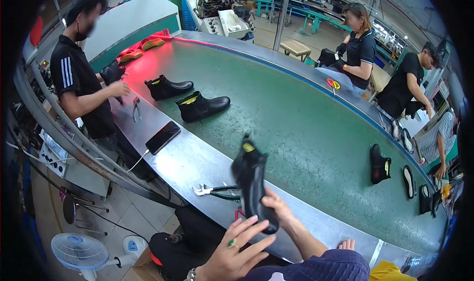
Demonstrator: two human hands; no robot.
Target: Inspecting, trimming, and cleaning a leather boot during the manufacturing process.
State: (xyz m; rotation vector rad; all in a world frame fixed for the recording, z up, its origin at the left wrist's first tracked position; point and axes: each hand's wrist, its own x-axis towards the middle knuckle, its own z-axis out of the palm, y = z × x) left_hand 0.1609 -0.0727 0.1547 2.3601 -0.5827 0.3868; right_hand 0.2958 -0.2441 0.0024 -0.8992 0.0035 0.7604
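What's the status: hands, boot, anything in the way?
Right hand holding black boot. Left hand open at its toe, contact unclear. Green-handled pliers close by on metal ledge.

Left hand (pixel 239 249): back uppermost, fingers spread apart and extended up and to the right.
Left wrist: at the lower edge, below the hand.
Right hand (pixel 280 208): higher than the left, fingers bent in a grip.
Right forearm (pixel 307 239): bare, slanting up and leftward.
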